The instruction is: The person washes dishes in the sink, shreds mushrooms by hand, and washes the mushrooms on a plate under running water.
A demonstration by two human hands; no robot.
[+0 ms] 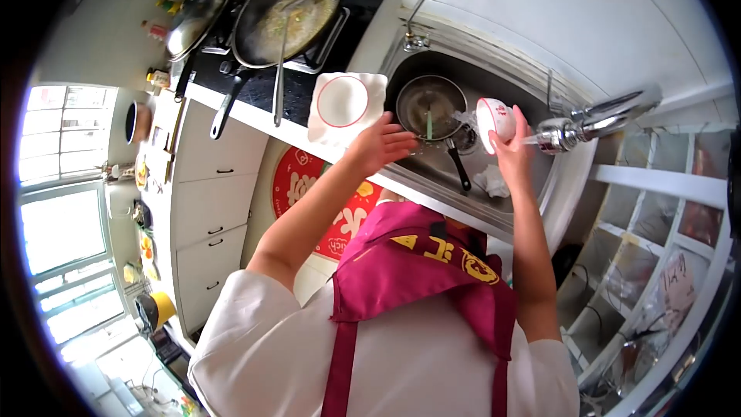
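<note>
My right hand [511, 145] grips a white bowl with red marks [494, 122], tilted over the sink [532, 177] beside the faucet [557, 136], from which water runs. My left hand [380, 144] is held with its fingers spread, nothing in it, near the sink's left edge. Next to that hand, a white bowl with a red rim [343, 101] stands on a white wavy-edged plate [316, 128]. Inside the sink lies a dark-handled pan [421, 98] with water in it, and a crumpled white cloth or bag [492, 181] is at its lower right.
On the stove [363, 15], a wok [297, 23] holds steaming food and a metal spatula [280, 85]; its handle juts toward the counter edge. A glass lid [199, 17] leans at the left. A second faucet [421, 15] rises behind the sink. White shelving [656, 185] stands at the right.
</note>
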